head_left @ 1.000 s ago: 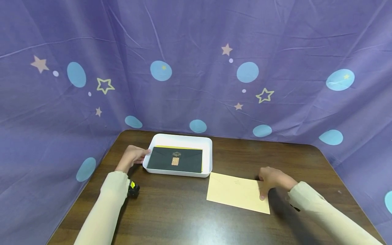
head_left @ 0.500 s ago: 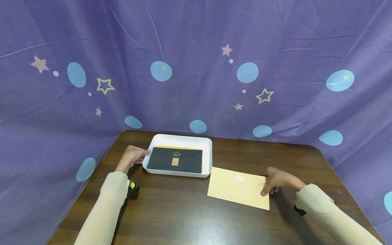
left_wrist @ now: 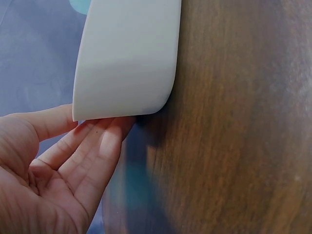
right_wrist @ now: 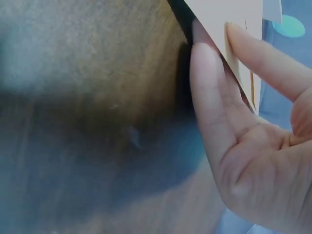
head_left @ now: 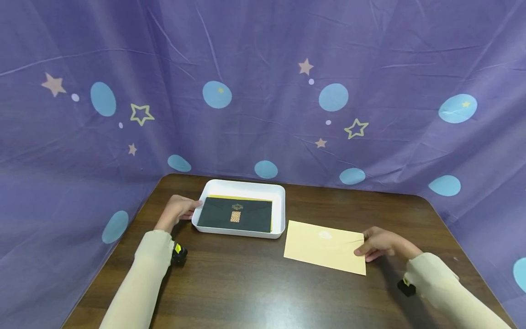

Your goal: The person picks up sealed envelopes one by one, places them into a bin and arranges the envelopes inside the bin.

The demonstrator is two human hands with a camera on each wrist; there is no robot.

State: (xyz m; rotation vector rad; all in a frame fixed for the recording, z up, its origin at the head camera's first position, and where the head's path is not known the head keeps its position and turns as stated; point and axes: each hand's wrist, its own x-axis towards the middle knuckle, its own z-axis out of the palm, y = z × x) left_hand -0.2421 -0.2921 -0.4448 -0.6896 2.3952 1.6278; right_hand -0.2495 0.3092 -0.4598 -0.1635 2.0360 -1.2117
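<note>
My right hand pinches the right end of a pale yellow envelope, thumb on top and fingers underneath. In the right wrist view, the envelope is tilted, its edge lying between thumb and fingers. The white tray stands to the left of it. My left hand holds the tray's left side. The left wrist view has the thumb at the rim and the other fingers against the outer wall. Inside the tray, a black envelope with a gold print and patterned patch covers most of a yellow one.
The brown wooden table has rounded far corners. A purple curtain with stars and blue ovals hangs close behind and on both sides. Each wrist wears a small black device.
The right hand has shifted right and slightly away, lifting the pale yellow envelope off the table and carrying it along. Its fingers have slid beneath the edge. Left hand and tray stay put.
</note>
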